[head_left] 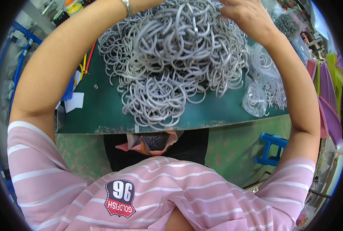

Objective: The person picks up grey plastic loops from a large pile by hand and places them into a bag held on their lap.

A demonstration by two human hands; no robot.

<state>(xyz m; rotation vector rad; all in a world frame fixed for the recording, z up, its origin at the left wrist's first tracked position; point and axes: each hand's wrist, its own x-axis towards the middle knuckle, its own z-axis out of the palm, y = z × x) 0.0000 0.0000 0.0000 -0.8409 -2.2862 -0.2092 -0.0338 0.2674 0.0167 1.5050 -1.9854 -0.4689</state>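
A large heap of grey ribbed rings (152, 67), like bent lengths of braided cord, covers the middle of the green table (221, 115). Its upper part is a raised, slightly blurred clump (175, 32) between my two hands. My left hand (145, 4), below a wrist with a metal bracelet (127, 7), reaches to the clump's far left side; its fingers are cut off by the upper edge or hidden by rings. At the far right of the clump, my right hand (246, 15) curls its fingers against the rings, partly out of view.
Clear plastic bags with rings (255, 100) and small metal parts (274, 93) lie at the table's right. Red and yellow tools (90, 57) and white paper pieces (74, 102) lie left. Purple and green bins (329, 88) stand far right; a blue stool (271, 148) is below.
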